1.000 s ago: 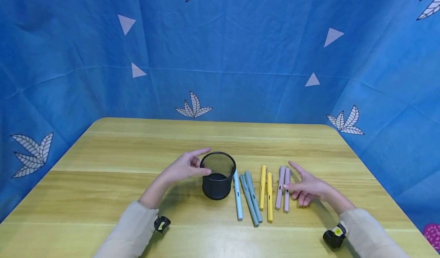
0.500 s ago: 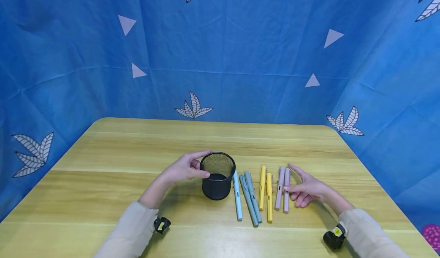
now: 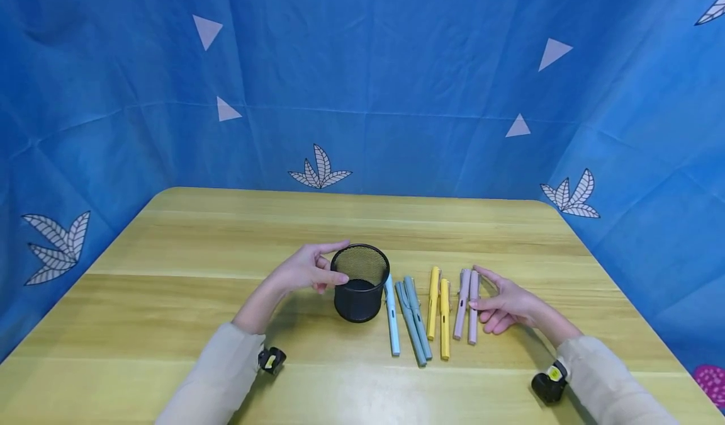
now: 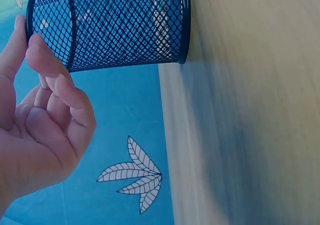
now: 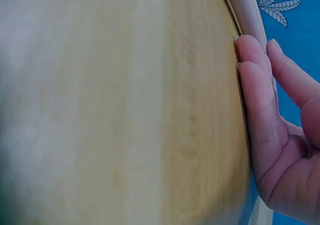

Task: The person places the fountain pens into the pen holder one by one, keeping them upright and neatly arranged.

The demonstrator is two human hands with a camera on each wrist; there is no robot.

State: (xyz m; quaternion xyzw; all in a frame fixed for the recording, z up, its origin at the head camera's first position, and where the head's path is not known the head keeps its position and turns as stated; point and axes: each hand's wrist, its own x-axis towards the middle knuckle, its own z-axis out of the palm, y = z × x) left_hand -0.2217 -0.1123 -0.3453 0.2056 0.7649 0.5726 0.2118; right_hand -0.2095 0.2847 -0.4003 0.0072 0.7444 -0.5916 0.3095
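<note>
A black mesh pen cup [image 3: 360,304] stands upright on the table. My left hand [image 3: 303,267] is beside it, with thumb and index finger spread at the rim. In the left wrist view the tips of both digits [image 4: 42,55] lie right at the cup's rim. My right hand [image 3: 506,302] lies low at the right-hand lilac pen [image 3: 473,324], its index finger stretched toward the pen's far end and its thumb over the barrel. A second lilac pen [image 3: 459,324] lies close alongside. In the right wrist view the fingers [image 5: 260,95] appear spread from the thumb.
Left of the lilac pens lie two yellow pens [image 3: 445,330], two teal pens [image 3: 410,324] and a light blue pen [image 3: 393,330] close to the cup. All rest on the wooden table [image 3: 187,255]. Blue patterned cloth [image 3: 430,66] hangs behind the table's far edge.
The head view has tilted slightly, shifting the scene up. Both hands stay almost in place, with the right fingers settling a little nearer the lilac pen. The cup and pens keep their places.
</note>
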